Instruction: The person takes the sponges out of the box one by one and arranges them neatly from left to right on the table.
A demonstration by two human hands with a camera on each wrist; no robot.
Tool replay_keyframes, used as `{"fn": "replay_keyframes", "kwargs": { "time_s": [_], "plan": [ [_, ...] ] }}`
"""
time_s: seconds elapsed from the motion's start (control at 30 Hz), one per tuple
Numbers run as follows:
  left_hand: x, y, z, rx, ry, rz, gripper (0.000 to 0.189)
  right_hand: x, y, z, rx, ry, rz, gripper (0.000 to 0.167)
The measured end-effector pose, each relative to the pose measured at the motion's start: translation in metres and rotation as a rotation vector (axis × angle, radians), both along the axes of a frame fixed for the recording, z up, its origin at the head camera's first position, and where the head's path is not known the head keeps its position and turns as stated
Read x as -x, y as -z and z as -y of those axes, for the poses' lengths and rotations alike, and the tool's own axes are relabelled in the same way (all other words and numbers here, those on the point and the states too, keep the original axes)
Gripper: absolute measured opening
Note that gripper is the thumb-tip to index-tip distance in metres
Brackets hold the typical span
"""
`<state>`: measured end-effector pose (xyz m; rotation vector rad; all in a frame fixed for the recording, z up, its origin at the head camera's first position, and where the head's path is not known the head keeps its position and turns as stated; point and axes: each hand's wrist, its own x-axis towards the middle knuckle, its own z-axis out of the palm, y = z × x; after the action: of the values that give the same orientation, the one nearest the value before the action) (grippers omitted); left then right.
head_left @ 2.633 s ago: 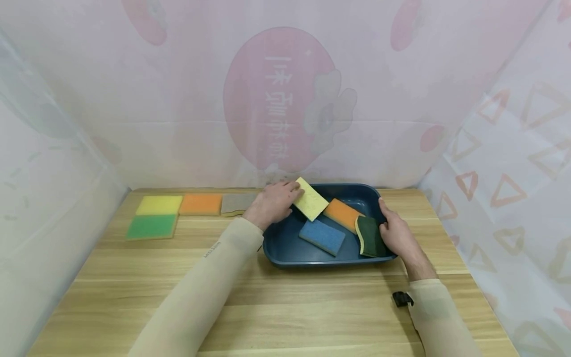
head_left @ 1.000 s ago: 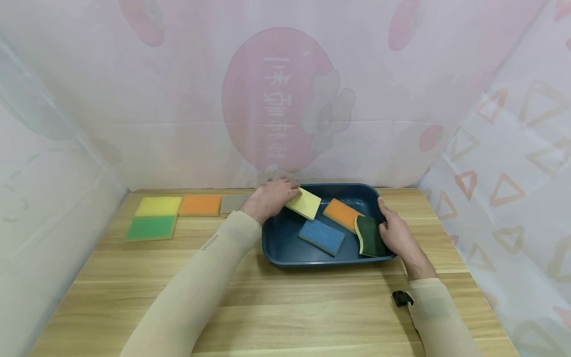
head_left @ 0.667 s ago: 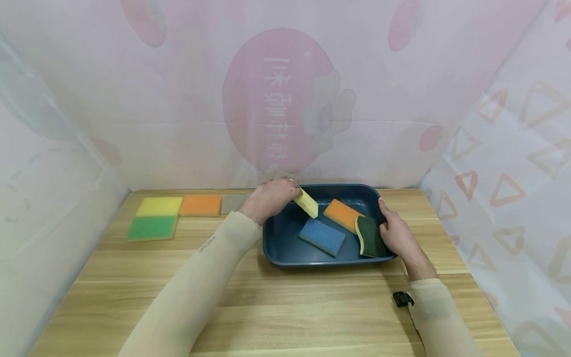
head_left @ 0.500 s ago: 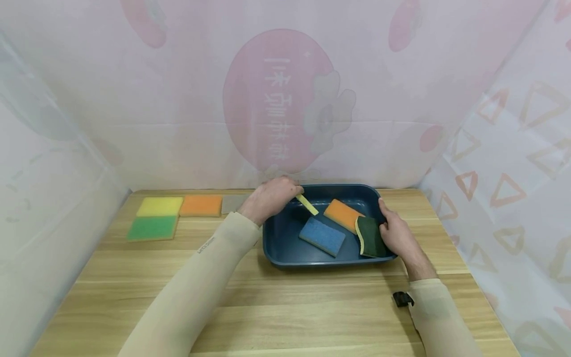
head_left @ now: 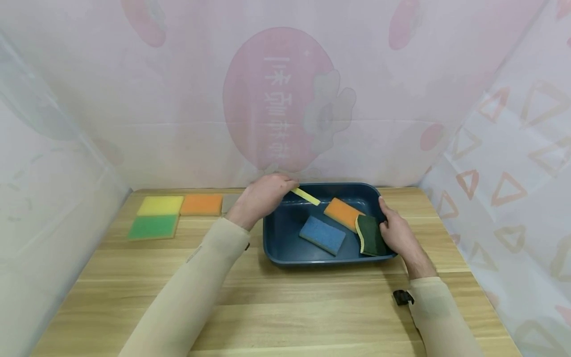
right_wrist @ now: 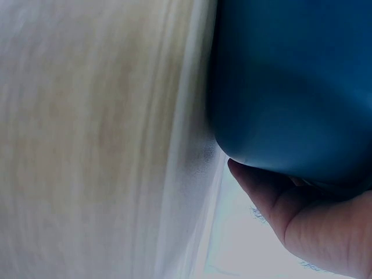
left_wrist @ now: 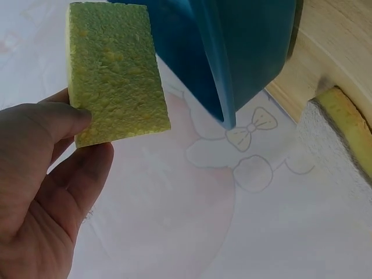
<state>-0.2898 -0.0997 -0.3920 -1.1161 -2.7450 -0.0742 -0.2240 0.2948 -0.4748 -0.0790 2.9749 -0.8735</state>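
Yr L hand pinches a lt-yellow sponge, edge up, nr back-L corner of the blue tray; yr R hand grips tray's R end. Inside: blue sponge, orange sponge, dk-green sponge. 4 more sponges on desk, L.

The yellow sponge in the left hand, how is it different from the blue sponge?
The yellow sponge is pinched in the left hand; the blue sponge lies in the tub, not held. In the head view, the yellow sponge shows just a thin edge, but the blue sponge shows its wide face. Both are rectangular.
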Motion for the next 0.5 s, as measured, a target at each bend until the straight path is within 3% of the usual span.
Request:
{"fn": "replay_keyframes", "kwargs": {
  "time_s": [0.27,0.5],
  "plan": [
    [-0.011,-0.002,0.021,-0.134,-0.052,0.021,0.042,-0.001,-0.001,0.0,-0.005,0.002,-0.002,0.08],
    [-0.02,-0.005,0.04,-0.157,-0.113,0.045,0.052,-0.002,-0.001,0.001,-0.008,0.006,0.0,0.081]
  ]
}}
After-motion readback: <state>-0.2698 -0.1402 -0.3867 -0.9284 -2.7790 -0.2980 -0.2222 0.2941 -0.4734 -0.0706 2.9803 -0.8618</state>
